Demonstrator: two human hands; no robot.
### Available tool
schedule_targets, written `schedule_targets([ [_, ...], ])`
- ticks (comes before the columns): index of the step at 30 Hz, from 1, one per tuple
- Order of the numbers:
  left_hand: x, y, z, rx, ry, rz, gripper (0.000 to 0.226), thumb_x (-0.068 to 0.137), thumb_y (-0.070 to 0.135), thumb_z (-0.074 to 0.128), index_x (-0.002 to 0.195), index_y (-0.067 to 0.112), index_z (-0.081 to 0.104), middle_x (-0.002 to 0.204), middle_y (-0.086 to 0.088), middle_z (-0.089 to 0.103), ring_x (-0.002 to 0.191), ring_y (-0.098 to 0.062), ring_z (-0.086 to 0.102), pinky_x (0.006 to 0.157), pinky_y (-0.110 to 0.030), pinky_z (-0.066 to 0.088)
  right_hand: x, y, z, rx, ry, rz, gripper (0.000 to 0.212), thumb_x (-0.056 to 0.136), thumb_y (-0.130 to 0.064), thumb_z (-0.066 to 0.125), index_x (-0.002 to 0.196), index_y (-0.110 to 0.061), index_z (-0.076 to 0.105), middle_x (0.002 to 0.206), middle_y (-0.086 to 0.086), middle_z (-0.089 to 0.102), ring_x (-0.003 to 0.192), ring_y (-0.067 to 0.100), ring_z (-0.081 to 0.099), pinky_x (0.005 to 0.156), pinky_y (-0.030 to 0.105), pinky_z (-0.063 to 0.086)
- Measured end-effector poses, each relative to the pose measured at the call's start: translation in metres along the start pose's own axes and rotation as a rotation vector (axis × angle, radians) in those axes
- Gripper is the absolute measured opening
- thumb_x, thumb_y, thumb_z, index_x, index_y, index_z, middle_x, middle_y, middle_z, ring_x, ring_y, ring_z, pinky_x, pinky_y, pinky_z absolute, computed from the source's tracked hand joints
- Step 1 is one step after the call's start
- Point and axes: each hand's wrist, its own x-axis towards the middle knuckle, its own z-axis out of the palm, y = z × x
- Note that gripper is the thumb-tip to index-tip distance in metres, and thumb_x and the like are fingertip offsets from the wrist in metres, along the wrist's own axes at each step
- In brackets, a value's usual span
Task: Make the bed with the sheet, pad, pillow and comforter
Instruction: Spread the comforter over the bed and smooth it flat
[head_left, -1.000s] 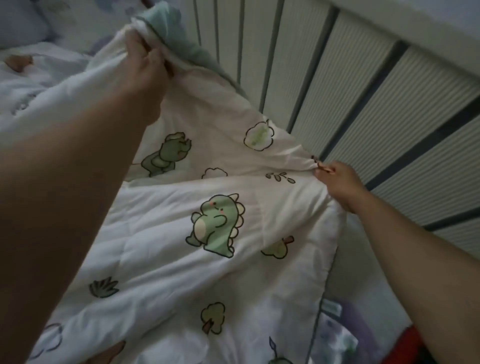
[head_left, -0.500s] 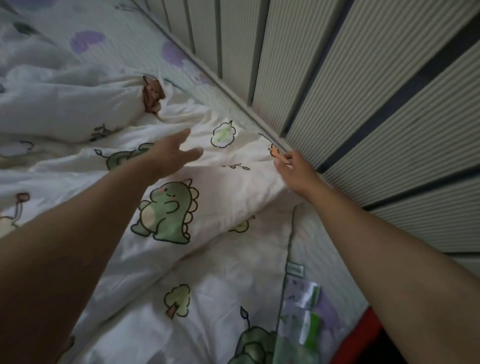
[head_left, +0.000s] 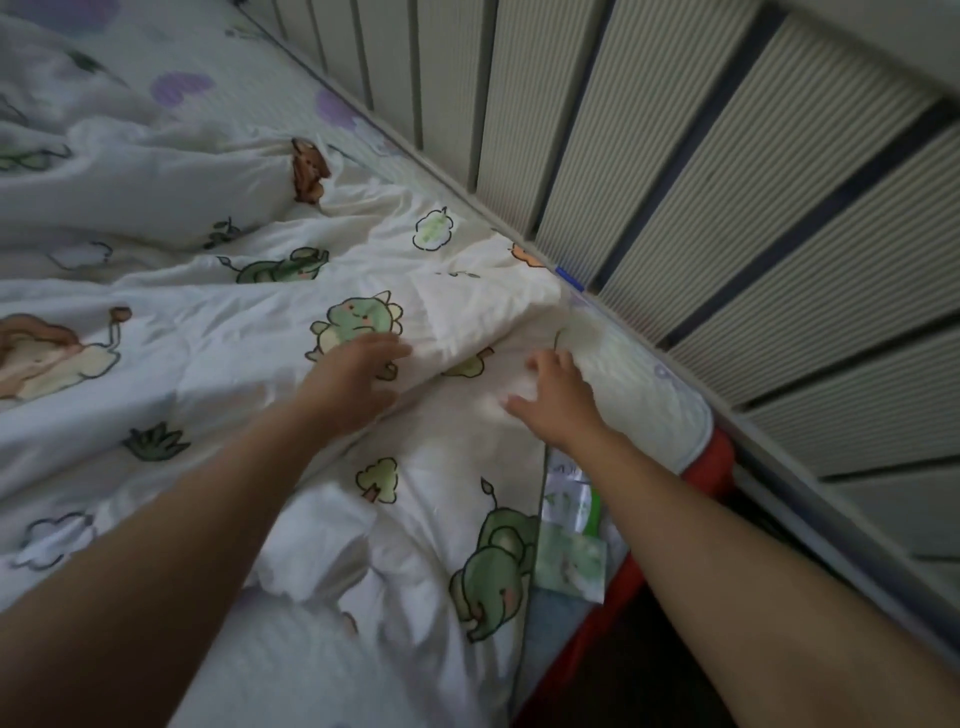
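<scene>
While the comforter (head_left: 223, 343) is lying rumpled across the left and centre of the frame | left hand (head_left: 358, 376) is resting on its folded edge at centre, fingers straight, gripping nothing | right hand (head_left: 558, 402) is spreading loose fingers over the lower layer just right of it, released | sheet (head_left: 639, 384) is showing along the slatted wall (head_left: 727, 234) at right.

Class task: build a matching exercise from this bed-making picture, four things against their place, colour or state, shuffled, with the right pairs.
1. left hand
2. right hand
3. comforter
4. slatted wall

A. pale ribbed panels, dark gaps
B. at the green dinosaur print
C. white, with cartoon animals
D. fingers spread, near the comforter's right edge

Pairs: 1-B, 2-D, 3-C, 4-A
</scene>
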Motion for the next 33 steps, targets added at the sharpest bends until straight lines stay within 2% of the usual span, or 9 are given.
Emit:
schedule_targets([
  [4,-0.068,-0.025,0.014,0.155,-0.035,0.059,0.047,0.077,-0.001,0.065,0.122,0.013,0.064,0.128,-0.008,0.056,0.124,-0.029,0.048,0.102,-0.032,0.038,-0.069,-0.001,0.04,0.053,-0.179,0.128,0.078,0.077,-0.055,0.068,0.135,-0.016,0.033,0.138,0.016,0.036,0.125,0.035,0.041,0.1,0.043,0.041],
  [7,-0.104,-0.041,0.024,0.242,-0.15,-0.033,0.056,0.075,-0.003,0.058,0.126,0.02,0.06,0.13,-0.003,0.054,0.122,-0.025,0.048,0.099,-0.033,0.042,-0.103,-0.002,0.066,0.089,-0.268,0.263,0.098,0.069,-0.064,0.07,0.145,-0.028,0.019,0.148,0.017,0.021,0.135,0.039,0.029,0.105,0.049,0.036],
  [11,-0.133,-0.062,0.043,0.434,-0.334,-0.115,0.078,0.075,0.011,0.063,0.145,0.029,0.032,0.145,-0.003,0.034,0.133,-0.026,0.035,0.106,-0.037,0.037,-0.129,-0.01,0.091,0.105,-0.303,0.278,0.106,0.068,-0.065,0.071,0.148,-0.041,0.006,0.154,0.021,0.008,0.14,0.041,0.018,0.109,0.055,0.031],
  [13,-0.134,-0.067,0.05,0.491,-0.325,-0.141,0.074,0.079,0.021,0.066,0.144,0.031,0.033,0.152,-0.002,0.022,0.139,-0.027,0.025,0.112,-0.042,0.029,-0.129,-0.017,0.099,0.097,-0.271,0.264,0.107,0.069,-0.06,0.073,0.148,-0.043,0.002,0.151,0.02,0.012,0.139,0.04,0.021,0.107,0.054,0.031],
  [15,-0.132,-0.069,0.057,0.535,-0.313,-0.169,0.059,0.084,0.027,0.063,0.139,0.032,0.041,0.153,0.002,0.023,0.139,-0.025,0.026,0.113,-0.039,0.025,-0.124,-0.017,0.108,0.039,-0.225,0.224,0.104,0.076,-0.046,0.074,0.148,-0.042,-0.001,0.144,0.02,0.027,0.131,0.039,0.035,0.103,0.048,0.037],
  [19,-0.128,-0.051,0.073,0.291,-0.32,-0.191,0.047,0.085,0.036,0.065,0.13,0.025,0.054,0.129,-0.003,0.058,0.118,-0.024,0.054,0.096,-0.028,0.04,-0.115,-0.004,0.11,0.06,-0.188,0.079,0.075,0.089,-0.018,0.055,0.146,-0.043,0.015,0.127,0.014,0.053,0.114,0.035,0.055,0.092,0.041,0.048],
  [22,-0.117,-0.002,0.089,0.113,-0.379,-0.165,0.051,0.085,0.027,0.064,0.134,0.02,0.05,0.134,-0.008,0.055,0.123,-0.026,0.051,0.098,-0.03,0.038,-0.102,0.026,0.073,-0.044,-0.135,0.055,0.052,0.096,-0.023,0.04,0.142,-0.044,0.028,0.129,0.011,0.05,0.115,0.035,0.054,0.093,0.042,0.047],
  [28,-0.062,0.112,0.135,0.054,-0.386,0.012,0.051,0.09,0.029,0.059,0.138,0.023,0.043,0.139,-0.007,0.05,0.126,-0.028,0.046,0.097,-0.03,0.036,-0.073,0.1,-0.053,-0.333,0.068,0.096,0.047,0.099,-0.017,0.036,0.145,-0.027,0.036,0.143,0.018,0.036,0.126,0.037,0.043,0.103,0.042,0.037],
  [33,-0.026,0.196,0.172,-0.111,-0.355,0.088,0.041,0.089,0.019,0.058,0.129,0.017,0.05,0.13,-0.01,0.056,0.12,-0.029,0.05,0.091,-0.032,0.038,-0.049,0.168,-0.101,-0.403,0.143,0.18,0.041,0.098,-0.014,0.04,0.14,-0.019,0.042,0.134,0.02,0.041,0.12,0.04,0.047,0.099,0.046,0.042],
])
